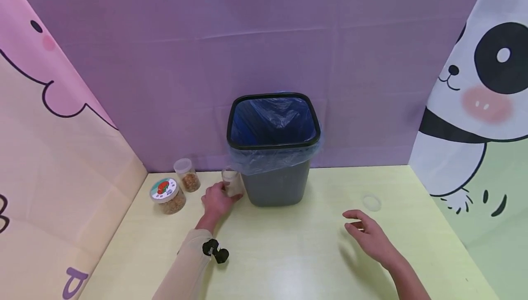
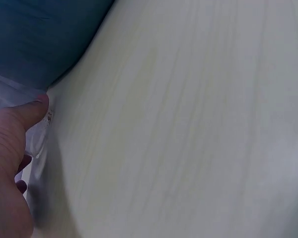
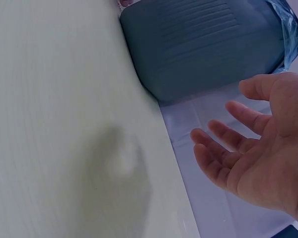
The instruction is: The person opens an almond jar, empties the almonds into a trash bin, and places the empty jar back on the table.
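Observation:
My left hand point(image 1: 218, 199) grips a clear plastic jar point(image 1: 232, 180) from the near side, thumb on its right. The jar stands on the table just left of a grey trash bin point(image 1: 276, 185). Only a strip of the jar shows past the thumb in the left wrist view, the rest being hidden by the hand. Over the right part of the table hovers my right hand point(image 1: 369, 238), holding nothing, its fingers loosely bent and apart. Beyond its fingertips lies a thin translucent round lid point(image 1: 371, 202).
A blue plastic bag point(image 1: 264, 158) lines the bin, folded over under its black rim. At the back left stand a jar with a printed white lid point(image 1: 167, 194) and a clear-lidded jar point(image 1: 187, 176) of brown bits. Printed cloth walls point(image 1: 173, 84) enclose the table.

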### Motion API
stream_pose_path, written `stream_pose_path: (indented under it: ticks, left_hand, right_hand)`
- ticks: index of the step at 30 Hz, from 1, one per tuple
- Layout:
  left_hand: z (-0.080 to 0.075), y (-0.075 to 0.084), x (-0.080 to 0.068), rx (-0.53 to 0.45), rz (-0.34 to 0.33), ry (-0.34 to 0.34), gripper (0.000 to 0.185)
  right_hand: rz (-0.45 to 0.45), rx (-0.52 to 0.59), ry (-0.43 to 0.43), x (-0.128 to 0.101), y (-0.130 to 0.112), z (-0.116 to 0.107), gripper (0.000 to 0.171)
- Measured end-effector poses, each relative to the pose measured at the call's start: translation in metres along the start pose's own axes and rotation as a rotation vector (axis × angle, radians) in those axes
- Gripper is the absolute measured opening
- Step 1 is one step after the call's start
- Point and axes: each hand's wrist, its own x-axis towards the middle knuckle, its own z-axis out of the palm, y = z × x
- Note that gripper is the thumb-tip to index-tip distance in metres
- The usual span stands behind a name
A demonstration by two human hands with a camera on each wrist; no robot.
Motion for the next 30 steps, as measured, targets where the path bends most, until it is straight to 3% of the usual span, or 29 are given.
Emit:
stream_pose_path:
  ticks: [24, 30]
  left_hand:
    - [-0.005, -0.008, -0.005, 0.0, -0.02, -0.008, 0.067]
    - [-0.005, -0.008, -0.006, -0.014, -0.031, -0.007, 0.076]
  right_hand:
    - [0.055, 0.004, -0.008, -0.003, 0.008, 0.006, 0.03]
    - [0.042, 0.022, -0.006, -0.003, 0.008, 0.01, 0.033]
